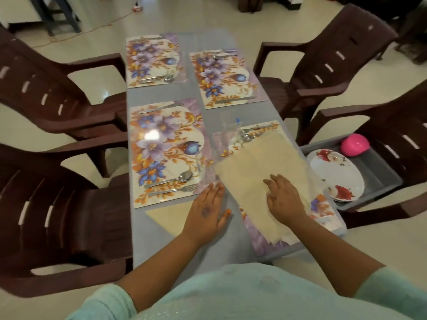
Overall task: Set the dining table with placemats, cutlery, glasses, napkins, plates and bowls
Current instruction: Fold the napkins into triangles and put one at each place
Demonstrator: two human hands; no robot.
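Both hands flat, fingers straight; left hand [208, 210]; right hand [285, 197].

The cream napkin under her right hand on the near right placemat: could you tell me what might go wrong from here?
1. The napkin reaches up to the fork and spoon beside the clear glass; smoothing or pulling it with the right hand could drag the cutlery into the glass and tip it.
2. The near right placemat lies at the table's edge, so a tug could slide it off towards the plates in the grey tray.
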